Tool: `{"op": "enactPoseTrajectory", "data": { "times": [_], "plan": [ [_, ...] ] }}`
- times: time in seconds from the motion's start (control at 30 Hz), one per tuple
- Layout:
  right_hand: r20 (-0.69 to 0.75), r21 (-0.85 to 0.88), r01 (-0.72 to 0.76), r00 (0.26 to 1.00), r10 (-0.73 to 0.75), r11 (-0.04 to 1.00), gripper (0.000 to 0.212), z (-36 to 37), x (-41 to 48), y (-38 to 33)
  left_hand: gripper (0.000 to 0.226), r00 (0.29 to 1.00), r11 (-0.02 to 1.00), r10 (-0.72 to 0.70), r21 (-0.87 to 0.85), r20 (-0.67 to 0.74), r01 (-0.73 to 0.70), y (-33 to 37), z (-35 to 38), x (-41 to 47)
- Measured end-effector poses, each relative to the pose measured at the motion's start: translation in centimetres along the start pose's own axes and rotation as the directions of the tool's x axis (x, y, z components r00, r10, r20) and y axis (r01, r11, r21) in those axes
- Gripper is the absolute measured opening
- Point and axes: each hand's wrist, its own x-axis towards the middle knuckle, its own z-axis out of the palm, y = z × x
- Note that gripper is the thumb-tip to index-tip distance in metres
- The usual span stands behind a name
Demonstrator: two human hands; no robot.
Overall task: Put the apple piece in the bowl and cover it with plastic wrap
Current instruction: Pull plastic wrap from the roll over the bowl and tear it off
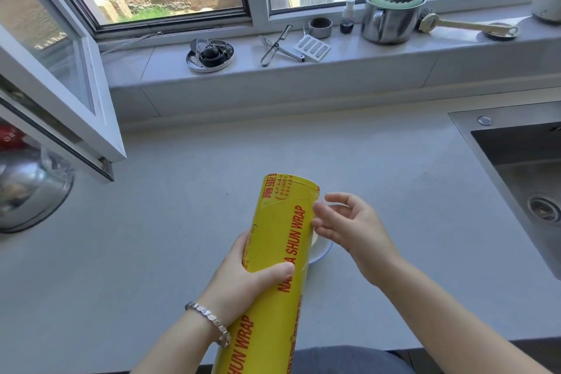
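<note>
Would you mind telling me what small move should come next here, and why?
Probably pinch the film's loose edge and pull. The left hand grips the plastic wrap roll, the open right hand hovers beside its upper part, and the bowl behind looks uncovered.

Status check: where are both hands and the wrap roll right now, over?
Left hand gripping yellow plastic wrap roll. Right hand open, fingertips at roll's edge. White blue-rimmed bowl mostly hidden behind roll; apple piece not visible.
</note>
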Motion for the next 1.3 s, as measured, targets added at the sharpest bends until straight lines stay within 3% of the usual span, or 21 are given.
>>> {"op": "enactPoseTrajectory", "data": {
  "times": [0.07, 0.23, 0.3, 0.5, 0.57, 0.7, 0.83, 0.97, 1.03, 1.2, 1.3],
  "plan": [
    [-0.011, -0.093, -0.02, 1.0, 0.019, 0.995, 0.028, 0.0, 0.1, 0.1, 0.093, 1.0, 1.0, -0.001, 0.007, -0.008, 0.001, 0.0, 0.1, -0.1],
    [0.026, -0.297, -0.09, 0.994, 0.103, 0.951, 0.003, -0.7, 0.4, -0.7, 0.099, 0.998, 1.0, -0.017, 0.024, -0.055, 0.018, 0.0, 0.4, 0.0],
    [0.082, -0.367, -0.082, 0.989, 0.121, 0.926, 0.007, -1.1, 0.5, -1.1, 0.101, 0.997, 0.999, -0.021, 0.033, -0.076, 0.024, 0.1, 0.6, 0.2],
    [0.135, -0.359, -0.025, 0.988, 0.079, 0.933, 0.018, -1.3, 0.0, -0.5, 0.104, 0.993, 0.998, -0.061, 0.028, -0.102, 0.064, 0.1, 1.0, 0.3],
    [0.128, -0.254, -0.03, 0.99, 0.064, 0.967, 0.022, -1.0, -0.3, 0.1, 0.093, 0.991, 0.996, -0.079, 0.02, -0.11, 0.081, 0.1, 1.1, 0.5],
    [0.095, 0.001, -0.181, 0.979, 0.18, 0.983, 0.024, -0.5, -0.4, 0.8, 0.086, 0.991, 0.997, -0.073, 0.033, -0.113, 0.077, 0.2, 1.5, 0.6],
    [0.088, -0.049, -0.199, 0.975, 0.202, 0.979, 0.019, -0.3, -0.2, 1.0, 0.096, 0.991, 0.996, -0.059, 0.053, -0.124, 0.066, 0.0, 1.9, 0.5],
    [0.15, -0.295, -0.18, 0.961, 0.232, 0.938, 0.016, -0.5, -0.4, 0.8, 0.1, 0.985, 0.996, -0.064, 0.056, -0.163, 0.074, -0.3, 1.6, 0.4],
    [0.212, -0.354, -0.184, 0.939, 0.27, 0.917, 0.027, -0.6, -0.5, 0.7, 0.102, 0.982, 0.995, -0.064, 0.058, -0.176, 0.075, -0.1, 1.4, 0.3],
    [0.183, -0.395, 0.004, 0.98, 0.075, 0.919, 0.024, 0.6, -0.4, 0.6, 0.099, 0.967, 0.995, -0.001, 0.096, -0.255, 0.026, 0.7, 1.3, 0.8],
    [0.125, -0.405, 0.034, 0.992, 0.018, 0.914, 0.024, 1.1, -0.3, 1.1, 0.096, 0.957, 0.998, -0.023, 0.055, -0.29, 0.041, 0.7, 1.4, 1.5]
  ]
}}
